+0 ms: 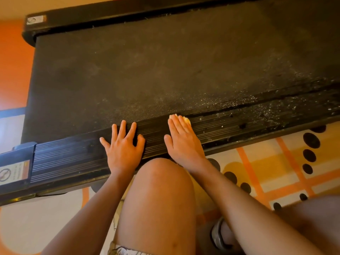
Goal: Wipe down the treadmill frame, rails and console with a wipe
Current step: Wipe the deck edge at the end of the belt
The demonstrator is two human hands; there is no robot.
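Observation:
The treadmill's near side rail [70, 159], black and ribbed, runs across the view from lower left to right. My left hand [122, 146] rests flat on it with fingers spread. My right hand [181, 137] presses flat on the same rail just to the right, with a pale yellow wipe [186, 119] under its fingers; only the wipe's edge shows past the fingertips. The rail to the right of my right hand [276, 115] is speckled with white dust and crumbs. The black running belt [147, 70] lies beyond the rail.
The far side rail [110, 17] runs along the top. A warning sticker [13, 172] sits on the rail's end cap at the left. My bare knee [158, 181] is directly below my hands. A patterned orange, yellow and black-dotted rug [276, 172] covers the floor.

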